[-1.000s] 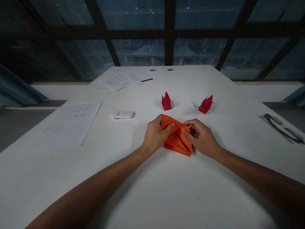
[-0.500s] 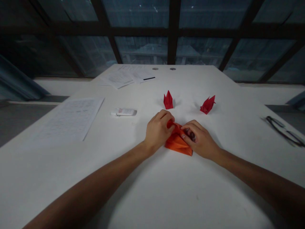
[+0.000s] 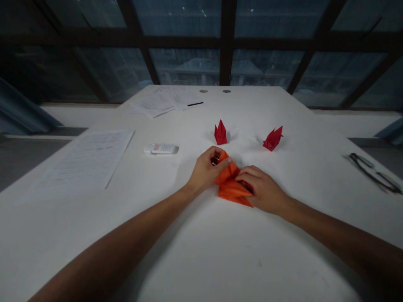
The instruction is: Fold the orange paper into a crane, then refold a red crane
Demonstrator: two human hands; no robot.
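A partly folded sheet of orange origami paper (image 3: 233, 191) lies on the white table, held between both hands. My left hand (image 3: 206, 167) pinches its upper left flap, thumb in front and fingers behind. My right hand (image 3: 262, 188) is closed on the right side, its fingertips partly hidden inside the folds. Just beyond my hands stands a red folded-paper figure (image 3: 221, 133) with pointed tips. Another red paper figure (image 3: 273, 139) sits farther right, leaning to one side.
Left of my hands lies a white tube or bottle (image 3: 161, 149) with printing. A printed sheet (image 3: 85, 157) is at the left, and more papers (image 3: 154, 102) with a black pen (image 3: 195, 104) lie at the back. Black-framed glasses (image 3: 374, 172) rest near the right edge.
The orange flap under my left hand has been raised and spread, showing more of its surface. My right fingers have slid deeper into the folds. The view has shifted slightly.
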